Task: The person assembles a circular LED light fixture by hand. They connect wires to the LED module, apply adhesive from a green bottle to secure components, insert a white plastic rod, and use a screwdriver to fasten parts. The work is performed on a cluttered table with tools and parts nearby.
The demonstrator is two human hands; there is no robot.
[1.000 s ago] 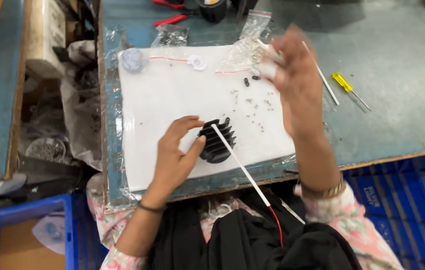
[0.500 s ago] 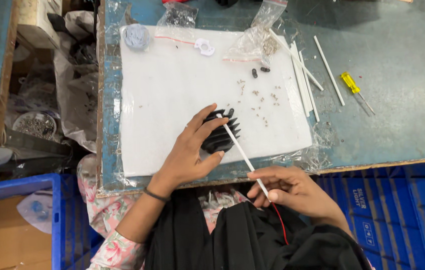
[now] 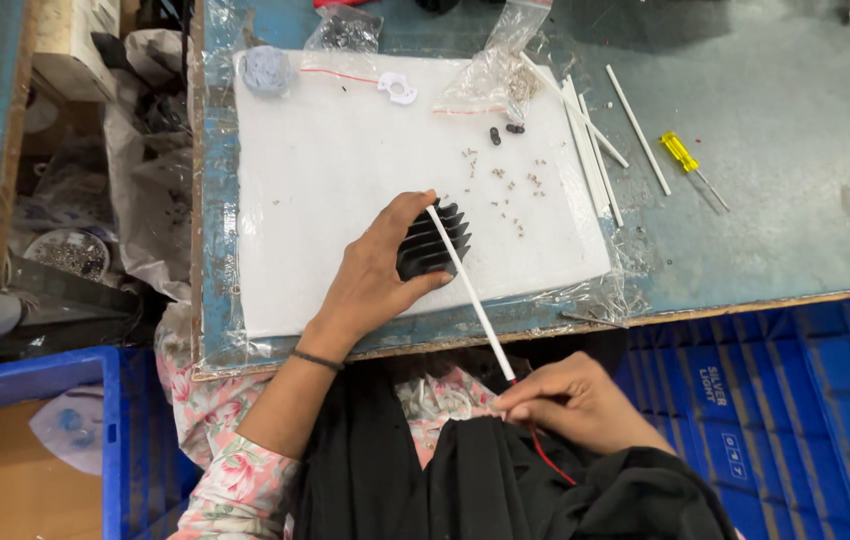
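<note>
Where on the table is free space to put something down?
Bare: the white sheet left of the left hand, and the table right of the yellow screwdriver. Crowded: around the scattered small parts and white tubes.

Finned part on the mat; loose tubes to its right, screwdriver beyond.

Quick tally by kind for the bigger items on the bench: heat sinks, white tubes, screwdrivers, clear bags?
Black finned heat sink, held by the left hand: 1
White tubes: 6, five loose at right and far right, one running from the sink to the right hand
Yellow screwdriver: 1
Clear bags: 2
Total: 10
</note>
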